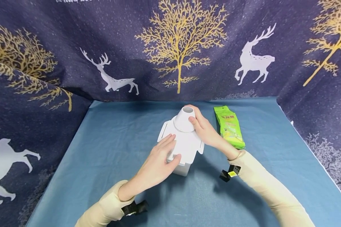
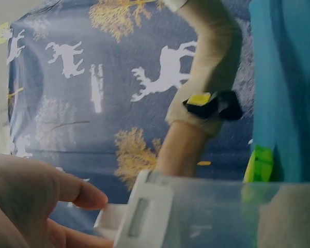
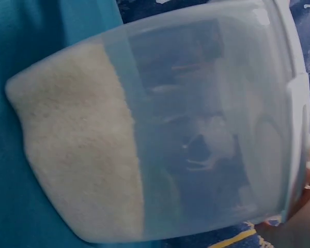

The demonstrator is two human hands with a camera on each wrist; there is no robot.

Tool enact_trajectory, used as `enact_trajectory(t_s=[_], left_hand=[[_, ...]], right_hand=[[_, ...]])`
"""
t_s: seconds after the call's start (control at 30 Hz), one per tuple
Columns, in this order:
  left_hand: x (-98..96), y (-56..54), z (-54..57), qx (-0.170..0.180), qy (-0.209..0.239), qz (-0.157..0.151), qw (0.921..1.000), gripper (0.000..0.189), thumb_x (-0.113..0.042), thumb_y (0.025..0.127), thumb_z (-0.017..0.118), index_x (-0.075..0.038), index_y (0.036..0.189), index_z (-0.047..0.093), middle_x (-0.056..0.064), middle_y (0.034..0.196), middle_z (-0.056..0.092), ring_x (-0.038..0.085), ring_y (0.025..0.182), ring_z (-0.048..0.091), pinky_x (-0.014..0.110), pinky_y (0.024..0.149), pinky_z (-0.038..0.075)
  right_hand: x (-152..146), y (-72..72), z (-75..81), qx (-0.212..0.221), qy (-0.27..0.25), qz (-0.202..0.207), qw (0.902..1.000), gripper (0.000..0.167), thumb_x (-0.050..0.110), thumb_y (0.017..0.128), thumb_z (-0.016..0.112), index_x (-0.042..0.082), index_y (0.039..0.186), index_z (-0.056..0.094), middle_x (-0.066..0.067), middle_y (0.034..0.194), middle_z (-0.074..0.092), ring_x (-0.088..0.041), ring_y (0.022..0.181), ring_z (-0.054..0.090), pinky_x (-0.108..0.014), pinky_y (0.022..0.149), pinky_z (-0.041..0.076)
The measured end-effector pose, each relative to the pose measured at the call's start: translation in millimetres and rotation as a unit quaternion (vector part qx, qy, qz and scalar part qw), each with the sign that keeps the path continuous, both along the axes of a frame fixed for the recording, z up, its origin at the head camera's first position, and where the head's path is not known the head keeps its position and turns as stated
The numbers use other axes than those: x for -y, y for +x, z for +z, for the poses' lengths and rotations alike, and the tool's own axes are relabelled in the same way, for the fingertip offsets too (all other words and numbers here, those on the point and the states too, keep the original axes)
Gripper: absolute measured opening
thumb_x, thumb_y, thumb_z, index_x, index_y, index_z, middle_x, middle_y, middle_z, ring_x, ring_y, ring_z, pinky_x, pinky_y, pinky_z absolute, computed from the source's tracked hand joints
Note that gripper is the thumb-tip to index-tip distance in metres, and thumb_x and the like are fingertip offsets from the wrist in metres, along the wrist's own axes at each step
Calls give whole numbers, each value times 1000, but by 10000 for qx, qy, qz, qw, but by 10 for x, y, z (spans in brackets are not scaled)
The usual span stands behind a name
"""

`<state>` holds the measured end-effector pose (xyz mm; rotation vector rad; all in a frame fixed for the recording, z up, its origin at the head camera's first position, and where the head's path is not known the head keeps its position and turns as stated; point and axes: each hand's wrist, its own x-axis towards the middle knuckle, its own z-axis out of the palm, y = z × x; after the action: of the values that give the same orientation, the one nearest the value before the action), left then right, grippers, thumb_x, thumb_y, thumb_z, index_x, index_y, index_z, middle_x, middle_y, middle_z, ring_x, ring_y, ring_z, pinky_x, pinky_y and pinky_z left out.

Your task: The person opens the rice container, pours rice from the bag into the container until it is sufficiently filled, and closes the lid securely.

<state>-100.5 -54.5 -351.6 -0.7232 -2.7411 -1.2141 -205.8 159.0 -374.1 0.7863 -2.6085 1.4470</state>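
Observation:
A clear plastic storage container [image 3: 196,93] stands on the cloth, its lower part filled with pale grains [image 3: 82,139]. On top is a white lid [image 1: 184,146] with side flaps. A white cone-shaped cup [image 1: 183,121], narrow end up with a round opening, stands on the lid's far part. My right hand [image 1: 206,129] grips this cup from the right, thumb on its near side and fingers behind it. My left hand [image 1: 160,159] rests at the lid's near left edge, fingers extended over the lid.
A green packet [image 1: 230,127] with printing lies right of the container, close to my right forearm. Blue cloth [image 1: 110,142] covers the table. Behind and at the sides hangs dark fabric [image 1: 116,28] with white deer and golden trees.

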Motion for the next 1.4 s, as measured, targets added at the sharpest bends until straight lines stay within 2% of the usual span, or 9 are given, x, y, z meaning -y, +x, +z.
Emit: enact_trajectory(t_s=[0.07, 0.2, 0.33, 0.57, 0.73, 0.83, 1.0, 1.2, 1.4], left_hand=[[17, -17, 5, -64, -13, 76, 10000, 35, -19, 92, 60, 0, 121, 64, 13, 142, 52, 26, 139, 41, 53, 111, 32], [6, -66, -14, -475, 92, 290, 9984, 23, -17, 92, 60, -5, 107, 71, 10, 131, 62, 26, 129, 52, 53, 103, 35], [-26, -174, -94, -846, 503, 433, 9942, 16, -12, 92, 58, -7, 98, 72, 11, 126, 64, 28, 122, 54, 54, 99, 35], [-92, -400, -259, -901, 1084, 463, 9889, 19, -12, 96, 51, -6, 99, 69, 9, 130, 61, 25, 127, 49, 52, 107, 34], [-123, -445, -325, -908, 1218, 499, 9871, 22, -17, 99, 47, -4, 106, 63, 10, 134, 57, 26, 131, 45, 50, 109, 33], [-144, -451, -343, -636, 1248, 672, 9879, 29, -18, 98, 48, -3, 123, 51, 14, 144, 44, 28, 137, 36, 51, 111, 31], [-160, -464, -300, 293, 1198, 892, 9884, 55, -17, 97, 46, -3, 147, 29, 15, 157, 24, 30, 147, 21, 52, 116, 23], [-131, -574, -209, 1230, 972, 806, 9843, 57, -20, 100, 39, -3, 153, 23, 15, 160, 20, 29, 149, 18, 49, 119, 18], [-121, -676, -204, 1548, 845, 675, 9820, 58, -23, 103, 33, -2, 154, 17, 14, 161, 15, 26, 150, 14, 45, 121, 15]], right_hand=[[17, 10, -36, -77, -136, -80, 9998, 50, 42, 104, 30, 17, 148, 27, -12, 133, 51, -28, 114, 56, -47, 93, 45], [42, 14, -87, -216, -419, -226, 9986, 44, 33, 106, 32, 16, 147, 31, -11, 136, 50, -27, 115, 53, -47, 96, 42], [63, 3, -117, -158, -764, -382, 9962, 39, 27, 106, 34, 18, 144, 37, -9, 133, 53, -24, 111, 54, -43, 93, 44], [133, -10, -170, -190, -1340, -672, 9885, 37, 24, 105, 34, 13, 139, 46, -11, 128, 57, -14, 104, 55, -25, 87, 45], [169, -26, -221, -424, -1975, -693, 9769, 41, 21, 105, 28, 0, 133, 50, -17, 119, 59, -7, 97, 55, -19, 82, 44], [171, -34, -248, -584, -2253, -615, 9706, 42, 18, 104, 27, -5, 131, 50, -11, 116, 59, -7, 96, 54, -19, 82, 44], [158, -30, -272, -589, -2344, -478, 9692, 43, 19, 104, 27, -5, 132, 49, -6, 118, 58, -8, 96, 54, -20, 83, 45], [153, -12, -276, -339, -2302, -554, 9710, 45, 23, 105, 25, -3, 134, 47, -6, 118, 56, -7, 97, 53, -20, 83, 44], [172, -21, -276, -172, -2647, -578, 9624, 44, 18, 105, 23, -8, 133, 45, 11, 114, 55, -6, 98, 53, -20, 84, 43]])
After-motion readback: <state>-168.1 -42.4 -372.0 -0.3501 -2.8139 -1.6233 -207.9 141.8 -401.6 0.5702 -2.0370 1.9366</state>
